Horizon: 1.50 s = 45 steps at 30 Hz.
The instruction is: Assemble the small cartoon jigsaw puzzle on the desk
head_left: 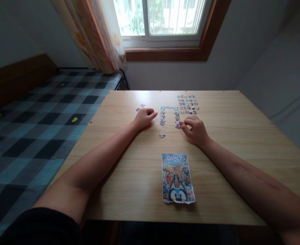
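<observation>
A partly joined jigsaw puzzle border [169,107] lies on the wooden table, with a top row and two side columns. At the lower end of its right column, my right hand [195,130] has thumb and fingertips pinched against a puzzle piece [178,126]. My left hand [145,117] rests on the table left of the border, fingers curled in and nothing visible in them. Just beyond it lie a few loose puzzle pieces [140,108]. A small joined bit of puzzle [162,136] sits below the border's opening.
Loose puzzle pieces [188,104] are spread in rows at the back right of the table [129,177]. A picture sheet marked Bluey [178,178] lies near the front edge. A bed with a checked cover [37,112] stands left; a window [174,17] is behind.
</observation>
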Motion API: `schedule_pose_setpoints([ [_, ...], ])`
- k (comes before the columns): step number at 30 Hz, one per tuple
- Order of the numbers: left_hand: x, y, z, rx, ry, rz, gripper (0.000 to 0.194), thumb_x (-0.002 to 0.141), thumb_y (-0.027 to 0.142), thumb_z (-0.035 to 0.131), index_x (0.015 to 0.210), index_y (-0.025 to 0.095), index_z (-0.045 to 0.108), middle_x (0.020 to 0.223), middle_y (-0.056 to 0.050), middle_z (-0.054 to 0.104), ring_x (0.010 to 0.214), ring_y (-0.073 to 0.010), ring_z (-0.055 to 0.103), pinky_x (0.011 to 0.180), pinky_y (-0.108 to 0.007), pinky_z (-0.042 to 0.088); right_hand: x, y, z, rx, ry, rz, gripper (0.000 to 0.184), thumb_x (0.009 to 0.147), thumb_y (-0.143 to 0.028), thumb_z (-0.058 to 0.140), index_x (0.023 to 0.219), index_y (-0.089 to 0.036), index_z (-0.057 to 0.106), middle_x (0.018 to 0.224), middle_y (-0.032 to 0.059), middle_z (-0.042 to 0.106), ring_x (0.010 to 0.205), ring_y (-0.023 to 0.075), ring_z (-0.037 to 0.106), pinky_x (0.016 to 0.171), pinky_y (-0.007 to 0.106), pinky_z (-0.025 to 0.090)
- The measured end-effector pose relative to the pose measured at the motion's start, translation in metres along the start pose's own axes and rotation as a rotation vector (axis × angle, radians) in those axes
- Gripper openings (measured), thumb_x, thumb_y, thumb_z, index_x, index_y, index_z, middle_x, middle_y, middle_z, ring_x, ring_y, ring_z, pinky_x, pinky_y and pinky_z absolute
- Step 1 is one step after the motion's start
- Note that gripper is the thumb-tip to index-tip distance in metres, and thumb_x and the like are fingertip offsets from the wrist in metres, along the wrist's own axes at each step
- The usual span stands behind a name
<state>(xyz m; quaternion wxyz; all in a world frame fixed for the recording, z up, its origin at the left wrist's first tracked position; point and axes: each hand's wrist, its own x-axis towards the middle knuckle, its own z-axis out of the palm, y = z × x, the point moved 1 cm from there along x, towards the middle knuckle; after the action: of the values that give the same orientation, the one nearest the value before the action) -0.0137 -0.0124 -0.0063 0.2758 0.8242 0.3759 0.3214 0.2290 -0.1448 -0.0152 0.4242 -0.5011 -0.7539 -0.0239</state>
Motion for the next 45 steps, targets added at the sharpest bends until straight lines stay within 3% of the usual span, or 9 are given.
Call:
schedule_pose_setpoints([
  [5, -0.001, 0.001, 0.001, 0.023, 0.02, 0.003, 0.035, 0.082, 0.039, 0.055, 0.055, 0.021, 0.043, 0.053, 0.005, 0.039, 0.057, -0.0121, 0.037, 0.06, -0.029, 0.028, -0.002, -0.004, 0.005, -0.108, -0.021, -0.055, 0.022, 0.094, -0.032, 0.059, 0.075, -0.022, 0.067, 0.094, 0.0077, 0.071, 0.097, 0.0262, 0.06, 0.092, 0.044, 0.044],
  [14, -0.001, -0.003, -0.004, -0.074, 0.102, -0.047, 0.034, 0.08, 0.035, 0.054, 0.053, 0.022, 0.037, 0.052, 0.006, 0.035, 0.057, -0.0122, 0.035, 0.06, -0.029, 0.029, -0.003, -0.01, 0.011, -0.253, -0.086, -0.128, 0.014, 0.092, -0.03, 0.062, 0.092, -0.025, 0.075, 0.13, 0.0087, 0.065, 0.135, 0.0306, 0.048, 0.114, 0.054, 0.034],
  [24, -0.012, -0.003, -0.008, -0.103, 0.111, -0.065, 0.036, 0.081, 0.04, 0.054, 0.053, 0.022, 0.038, 0.053, 0.006, 0.037, 0.056, -0.012, 0.037, 0.06, -0.029, 0.03, 0.013, -0.014, 0.028, -0.195, -0.106, -0.182, 0.012, 0.091, -0.027, 0.063, 0.09, -0.025, 0.075, 0.134, 0.0077, 0.065, 0.14, 0.0306, 0.045, 0.12, 0.06, 0.026],
  [33, -0.017, 0.003, -0.01, -0.035, 0.099, -0.066, 0.037, 0.082, 0.039, 0.054, 0.053, 0.021, 0.039, 0.053, 0.005, 0.039, 0.057, -0.0125, 0.037, 0.06, -0.029, 0.03, 0.027, -0.015, 0.042, -0.139, -0.06, -0.135, 0.014, 0.09, -0.023, 0.064, 0.091, -0.027, 0.077, 0.138, 0.0068, 0.063, 0.144, 0.0311, 0.041, 0.122, 0.062, 0.022],
  [45, -0.027, 0.014, -0.01, 0.12, -0.026, -0.011, 0.031, 0.084, 0.031, 0.054, 0.057, 0.02, 0.043, 0.057, 0.003, 0.046, 0.059, -0.0135, 0.041, 0.06, -0.029, 0.029, 0.02, -0.033, 0.028, 0.029, -0.282, -0.286, 0.008, 0.088, -0.033, 0.072, 0.093, -0.03, 0.078, 0.149, 0.0042, 0.057, 0.152, 0.032, 0.031, 0.122, 0.067, 0.018],
])
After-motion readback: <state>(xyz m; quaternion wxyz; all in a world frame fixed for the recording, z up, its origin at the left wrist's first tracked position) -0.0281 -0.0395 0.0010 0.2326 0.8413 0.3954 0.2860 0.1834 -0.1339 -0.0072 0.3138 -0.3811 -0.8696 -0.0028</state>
